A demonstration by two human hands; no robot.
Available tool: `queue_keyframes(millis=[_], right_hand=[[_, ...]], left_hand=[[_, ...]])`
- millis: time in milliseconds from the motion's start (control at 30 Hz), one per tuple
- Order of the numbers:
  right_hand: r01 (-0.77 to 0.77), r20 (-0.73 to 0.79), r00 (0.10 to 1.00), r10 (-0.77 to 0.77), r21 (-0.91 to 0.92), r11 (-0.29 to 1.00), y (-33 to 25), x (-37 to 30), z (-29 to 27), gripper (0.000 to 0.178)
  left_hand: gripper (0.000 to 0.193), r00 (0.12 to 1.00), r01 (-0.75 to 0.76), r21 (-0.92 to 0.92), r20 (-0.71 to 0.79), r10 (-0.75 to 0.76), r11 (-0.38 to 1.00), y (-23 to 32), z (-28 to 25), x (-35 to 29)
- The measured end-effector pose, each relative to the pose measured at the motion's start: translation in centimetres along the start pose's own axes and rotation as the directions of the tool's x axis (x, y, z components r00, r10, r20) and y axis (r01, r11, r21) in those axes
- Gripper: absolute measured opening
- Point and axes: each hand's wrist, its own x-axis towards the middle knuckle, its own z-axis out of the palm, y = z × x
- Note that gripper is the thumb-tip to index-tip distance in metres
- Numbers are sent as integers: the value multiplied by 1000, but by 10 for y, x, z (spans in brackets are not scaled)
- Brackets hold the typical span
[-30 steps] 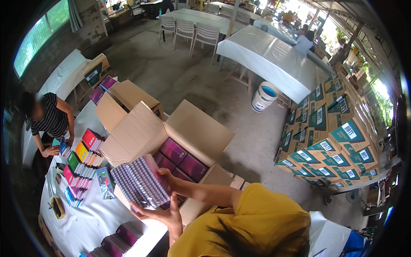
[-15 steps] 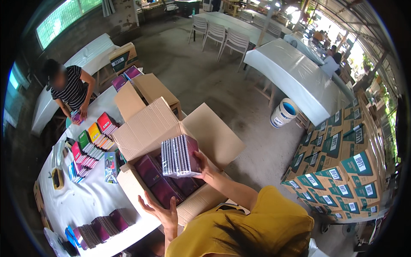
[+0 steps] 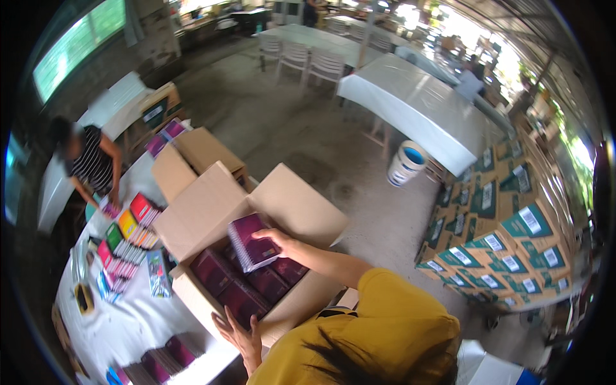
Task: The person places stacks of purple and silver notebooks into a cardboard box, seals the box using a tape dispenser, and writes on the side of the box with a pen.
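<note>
A bundle of maroon spiral notebooks [image 3: 246,234] is in my right hand [image 3: 274,241], thumb and fingers gripping its right side. It lies cover-up at the far side of the open cardboard carton [image 3: 197,300], just above or on the contents; I cannot tell if it touches. Several more maroon notebook bundles [image 3: 213,271] fill the carton below. My left hand [image 3: 239,331] rests at the carton's near left edge, fingers spread, holding nothing.
On the white-covered table stand colourful notebook stacks [image 3: 122,240] and, nearer, rows of maroon notebooks [image 3: 160,364]. A co-worker [image 3: 96,160] stands at its far left. Another open carton [image 3: 208,154] sits behind mine. Wrapped cartons [image 3: 494,224] and a white bucket [image 3: 407,163] are to the right.
The bundle in my right hand has turned from spiral edges upward to cover upward and sits lower over the carton. My left hand stays by the carton's edge. The whole view has shifted slightly.
</note>
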Motion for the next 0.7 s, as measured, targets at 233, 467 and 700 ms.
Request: queue_keyframes(millis=[233,467,700], right_hand=[[-9,-130,991,-37,-337,942,4,35,-12,60],[59,-77,991,-107,-469,881,15,62,-27,74],[0,-110,992,-61,-487,873,14,64,-17,72]], left_hand=[[51,999,31,-9,12,-31,999,15,-1,4],[50,1000,13,-23,-15,-13,1000,12,3,7],[64,999,-46,-58,11,47,997,0,4,7]])
